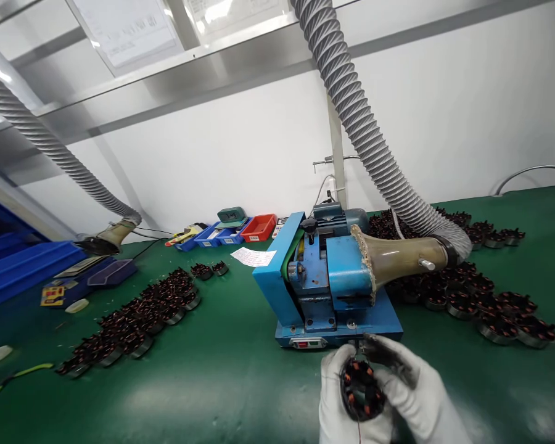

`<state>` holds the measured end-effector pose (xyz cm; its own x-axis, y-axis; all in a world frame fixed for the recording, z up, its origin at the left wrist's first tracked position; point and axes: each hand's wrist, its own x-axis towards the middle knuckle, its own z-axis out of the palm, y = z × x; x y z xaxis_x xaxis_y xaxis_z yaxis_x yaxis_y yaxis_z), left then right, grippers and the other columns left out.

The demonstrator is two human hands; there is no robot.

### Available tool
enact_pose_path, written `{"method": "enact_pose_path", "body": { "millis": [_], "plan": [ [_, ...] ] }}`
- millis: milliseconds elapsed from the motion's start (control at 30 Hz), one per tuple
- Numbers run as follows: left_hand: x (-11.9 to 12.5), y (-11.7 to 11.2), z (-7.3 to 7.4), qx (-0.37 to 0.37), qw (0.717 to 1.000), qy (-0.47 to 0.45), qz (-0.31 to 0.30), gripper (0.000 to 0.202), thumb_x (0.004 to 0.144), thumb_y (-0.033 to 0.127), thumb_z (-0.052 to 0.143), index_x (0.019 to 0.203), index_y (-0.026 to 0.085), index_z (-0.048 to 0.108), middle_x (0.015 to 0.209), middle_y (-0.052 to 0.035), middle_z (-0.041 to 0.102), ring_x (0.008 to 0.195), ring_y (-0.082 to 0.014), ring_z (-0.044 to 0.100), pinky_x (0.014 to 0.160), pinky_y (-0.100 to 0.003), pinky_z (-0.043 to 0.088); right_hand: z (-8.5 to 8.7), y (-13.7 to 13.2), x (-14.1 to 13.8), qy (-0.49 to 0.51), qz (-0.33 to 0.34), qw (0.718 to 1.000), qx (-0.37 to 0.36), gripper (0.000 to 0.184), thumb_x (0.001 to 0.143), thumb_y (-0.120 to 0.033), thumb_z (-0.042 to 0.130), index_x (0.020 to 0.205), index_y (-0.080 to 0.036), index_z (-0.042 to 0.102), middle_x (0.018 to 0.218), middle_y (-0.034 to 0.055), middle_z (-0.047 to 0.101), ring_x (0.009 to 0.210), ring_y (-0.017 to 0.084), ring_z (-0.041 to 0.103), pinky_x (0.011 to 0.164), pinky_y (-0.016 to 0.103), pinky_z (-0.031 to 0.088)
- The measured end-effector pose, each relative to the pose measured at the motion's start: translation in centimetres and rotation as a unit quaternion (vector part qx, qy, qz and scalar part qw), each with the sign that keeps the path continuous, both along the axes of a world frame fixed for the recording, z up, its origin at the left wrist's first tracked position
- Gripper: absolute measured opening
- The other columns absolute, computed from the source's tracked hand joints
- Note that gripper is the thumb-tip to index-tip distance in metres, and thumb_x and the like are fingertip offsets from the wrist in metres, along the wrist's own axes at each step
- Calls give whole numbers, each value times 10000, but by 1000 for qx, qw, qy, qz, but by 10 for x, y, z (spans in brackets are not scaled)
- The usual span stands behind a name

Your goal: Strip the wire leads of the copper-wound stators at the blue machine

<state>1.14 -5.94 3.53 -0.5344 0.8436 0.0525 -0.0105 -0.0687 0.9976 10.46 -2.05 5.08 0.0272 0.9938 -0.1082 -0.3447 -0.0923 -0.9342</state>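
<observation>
Head view crops the left hand (333,398) holding a copper-wound ring (374,402).

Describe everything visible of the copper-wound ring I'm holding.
The copper-wound ring has a dark rim and copper-coloured windings around an open centre. Slightly blurred, it's tilted, open face toward the camera. A thin strand trails below. The gloved left hand holds it before the blue machine, over the green table; the gloved right hand appears to touch its right edge.

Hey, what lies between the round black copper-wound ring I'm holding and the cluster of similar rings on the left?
Your white-gloved left hand, gripping the ring, then bare green tabletop, in the head view.
</observation>
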Motion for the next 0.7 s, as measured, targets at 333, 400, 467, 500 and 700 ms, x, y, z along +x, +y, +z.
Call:
{"method": "enact_pose_path", "body": {
  "millis": [333,400,467,500,700],
  "plan": [
    [2,68,-1,-5,988,-107,-114,415,654,233,632,1050,158,533,1114,-151,677,1014,-237,646,918,-347,490,3,43,-29,-87,-57,994,19,375,601,-418,765,859,-147,738,899,127,775,842,306,714,786,395,581],
    [0,73,1,4,986,-117,-117,428,640,223,630,1047,157,513,1130,-159,667,1025,-234,640,923,-342,490,5,48,-30,-105,-67,992,21,365,602,-424,755,832,-141,738,871,138,775,820,315,714,773,411,581],
    [-1,75,1,-1,987,-113,-118,449,630,211,635,1056,156,503,1143,-160,657,1037,-231,633,932,-339,485,4,50,-31,-117,-69,991,17,380,607,-433,743,841,-134,735,876,147,772,823,319,712,781,422,577],
    [-1,75,2,-1,987,-109,-120,455,626,208,636,1058,157,503,1145,-158,655,1039,-230,631,934,-338,484,4,51,-31,-120,-69,990,14,389,611,-437,737,852,-131,734,885,149,771,830,319,712,788,424,575],
    [1,75,6,8,985,-137,-106,421,559,212,680,966,176,578,1020,-106,704,960,-217,659,876,-300,509,2,51,-30,-134,-81,988,16,372,610,-440,702,830,-144,744,863,137,777,803,313,723,764,403,595]
  ]
}}
